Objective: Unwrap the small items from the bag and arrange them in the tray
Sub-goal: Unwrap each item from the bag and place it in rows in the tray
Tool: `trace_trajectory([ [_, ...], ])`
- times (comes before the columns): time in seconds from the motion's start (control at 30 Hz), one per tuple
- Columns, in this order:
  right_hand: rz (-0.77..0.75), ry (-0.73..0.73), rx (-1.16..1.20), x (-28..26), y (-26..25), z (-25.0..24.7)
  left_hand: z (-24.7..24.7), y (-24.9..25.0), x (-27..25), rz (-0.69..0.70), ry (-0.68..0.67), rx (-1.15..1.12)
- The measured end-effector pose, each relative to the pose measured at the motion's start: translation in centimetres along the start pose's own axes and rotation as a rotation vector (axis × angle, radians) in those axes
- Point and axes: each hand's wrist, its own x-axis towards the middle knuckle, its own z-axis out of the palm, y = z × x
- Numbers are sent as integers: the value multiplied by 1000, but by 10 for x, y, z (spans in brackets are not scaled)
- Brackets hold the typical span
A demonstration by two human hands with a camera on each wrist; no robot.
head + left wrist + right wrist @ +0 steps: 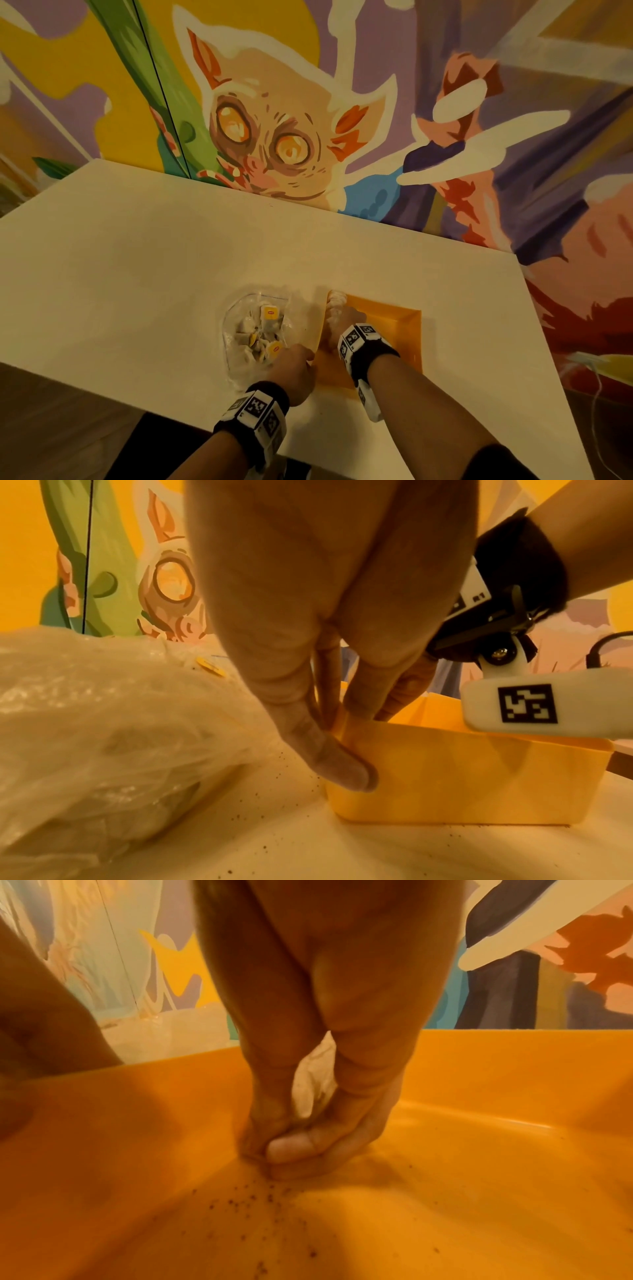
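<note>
A clear plastic bag (pixel 236 329) (pixel 103 737) lies on the white table, holding several tea bags with yellow tags (pixel 269 313). Right of it stands an orange tray (pixel 416 329) (pixel 462 777) (pixel 479 1150). My left hand (pixel 301 363) (pixel 352 739) pinches the tray's near-left rim, thumb on the outer wall, fingers inside. My right hand (pixel 337 308) (pixel 301 1150) reaches down into the tray's far-left corner and pinches a pale tea bag (pixel 337 297) (pixel 315 1085) between thumb and fingers, fingertips on the tray floor.
Dark crumbs are scattered over the tray floor (pixel 267 1199) and on the table beside the tray (pixel 274 767). A painted mural wall (pixel 274 137) stands behind the table. The table's front edge runs near my wrists.
</note>
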Motion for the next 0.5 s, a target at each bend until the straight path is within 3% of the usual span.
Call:
trace_trajectory([
  [0.1, 31, 86, 44, 12, -4, 2, 1, -2, 5, -8, 1, -2],
  [0.5, 135, 96, 129, 36, -6, 10, -2, 0, 8, -19, -54, 57],
])
